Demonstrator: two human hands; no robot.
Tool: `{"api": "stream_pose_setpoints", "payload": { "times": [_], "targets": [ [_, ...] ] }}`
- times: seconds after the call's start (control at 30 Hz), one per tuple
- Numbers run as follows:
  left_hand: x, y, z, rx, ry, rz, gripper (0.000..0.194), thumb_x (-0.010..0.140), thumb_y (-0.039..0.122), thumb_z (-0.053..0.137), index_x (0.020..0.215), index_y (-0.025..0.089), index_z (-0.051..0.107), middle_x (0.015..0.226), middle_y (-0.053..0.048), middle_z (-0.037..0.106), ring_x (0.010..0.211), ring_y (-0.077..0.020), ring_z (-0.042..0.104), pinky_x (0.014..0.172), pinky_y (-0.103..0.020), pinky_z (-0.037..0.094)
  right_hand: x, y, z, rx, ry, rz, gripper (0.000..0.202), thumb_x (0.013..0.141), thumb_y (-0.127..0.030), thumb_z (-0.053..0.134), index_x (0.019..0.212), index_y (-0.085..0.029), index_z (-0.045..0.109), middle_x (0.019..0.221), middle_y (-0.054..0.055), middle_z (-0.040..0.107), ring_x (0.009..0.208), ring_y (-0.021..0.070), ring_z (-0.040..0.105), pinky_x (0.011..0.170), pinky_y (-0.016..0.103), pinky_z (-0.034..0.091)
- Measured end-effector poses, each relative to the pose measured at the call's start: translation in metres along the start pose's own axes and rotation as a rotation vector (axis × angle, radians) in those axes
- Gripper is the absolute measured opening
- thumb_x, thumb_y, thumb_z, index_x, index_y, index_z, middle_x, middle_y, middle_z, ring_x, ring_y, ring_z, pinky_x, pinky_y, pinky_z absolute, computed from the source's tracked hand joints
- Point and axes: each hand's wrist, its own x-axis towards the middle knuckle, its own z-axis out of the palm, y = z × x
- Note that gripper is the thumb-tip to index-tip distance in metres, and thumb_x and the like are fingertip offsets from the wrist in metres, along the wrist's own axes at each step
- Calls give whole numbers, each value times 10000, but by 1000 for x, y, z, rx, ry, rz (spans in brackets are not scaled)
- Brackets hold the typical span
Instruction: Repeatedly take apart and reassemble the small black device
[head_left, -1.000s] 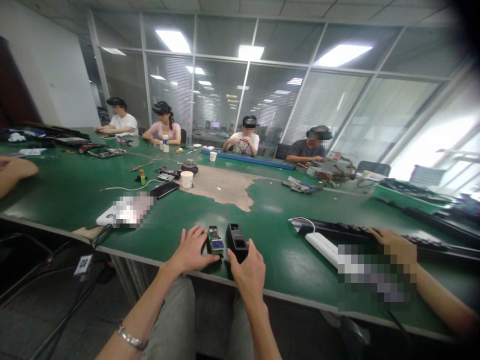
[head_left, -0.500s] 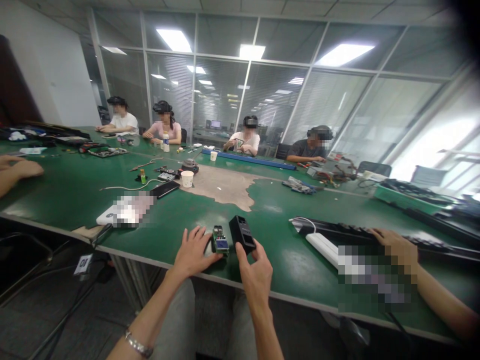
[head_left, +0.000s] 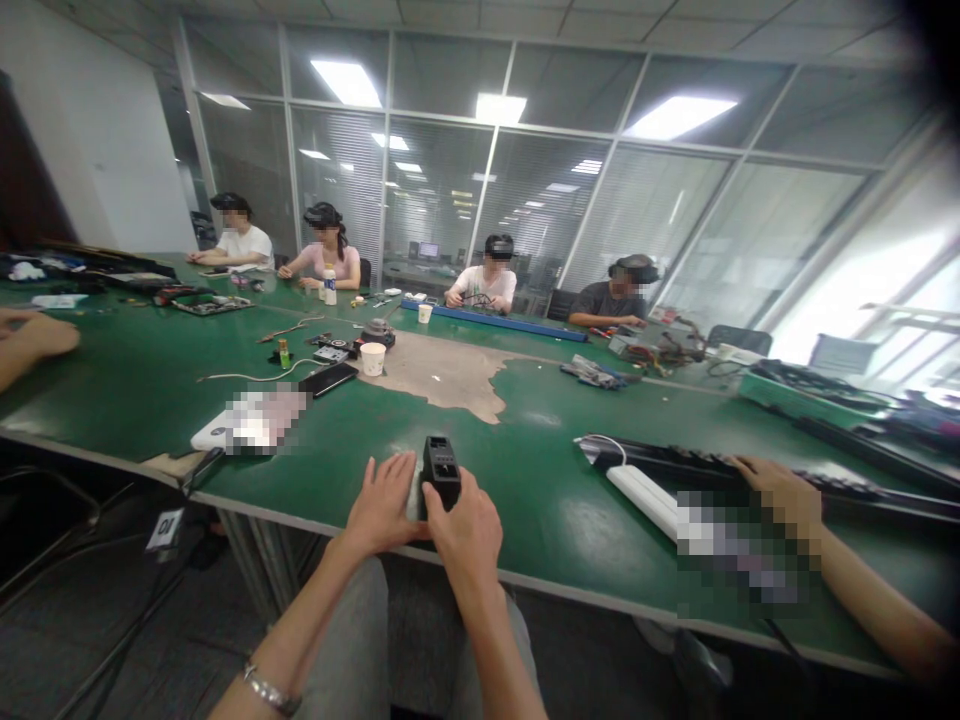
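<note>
Rn the R hand (head_left: 469, 528) has the black boxy plastic-looking case (head_left: 441, 462) pinched thumb-to-fingers by the near edge of the green-topped table (head_left: 555, 435); L hand (head_left: 381, 503) lies alongside, fingers straight, can't tell if gripping. Pcs prob brought together imo, idk if fully seated. Vs 0.5s ago, case moved left, green circuit board w/ blue screen's now hidden, prob underneath.

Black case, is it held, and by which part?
The right hand holds the black case by its near end; whether the left hand does, I can't tell.
</note>
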Motion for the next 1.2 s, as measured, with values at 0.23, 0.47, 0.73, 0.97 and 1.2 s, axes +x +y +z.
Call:
{"api": "stream_pose_setpoints", "payload": {
  "times": [0.23, 0.47, 0.73, 0.97, 1.2],
  "targets": [
    [0, 1, 0, -6, 0, -5, 995, 700, 478, 596, 1500, 117, 127, 1546, -154, 257, 1426, -300, 221, 1173, -519, 75, -6, 5, 4, -19, -36, 18, 368, 852, -447, 550, 1128, -204, 579, 903, 86, 686, 883, 235, 645, 744, 294, 414],
    [1, 1, 0, -17, 2, -6, 1005, 716, 470, 561, 1503, 87, 68, 1535, -176, 270, 1422, -301, 223, 1168, -526, 85, -5, 4, 7, -155, -88, 20, 370, 829, -464, 572, 1072, -187, 607, 843, 100, 678, 801, 266, 644, 714, 333, 409],
    [2, 0, 2, 6, -12, -7, 960, 711, 440, 569, 1501, 99, 145, 1543, -158, 263, 1428, -297, 215, 1175, -516, 75, -12, 12, 19, -33, 1, -8, 531, 831, -475, 572, 1234, -129, 558, 1037, 148, 671, 974, 278, 620, 799, 332, 426],
    [2, 0, -1, 17, -8, 14, 862, 770, 675, 546, 1442, 173, 348, 1514, -140, 340, 1419, -309, 242, 1165, -560, 84, 5, 14, 4, 219, 129, -57, 455, 845, -462, 553, 1195, -174, 590, 1099, 103, 671, 1019, 238, 610, 876, 316, 426],
    [1, 2, -5, -23, -1, 7, 808, 778, 787, 461, 1392, 262, 442, 1505, -107, 366, 1408, -315, 270, 1151, -583, 114, 12, 55, -2, 123, 153, 19, 464, 837, -447, 540, 1191, -151, 591, 1077, 108, 677, 986, 250, 621, 857, 330, 435]
  ]
}}
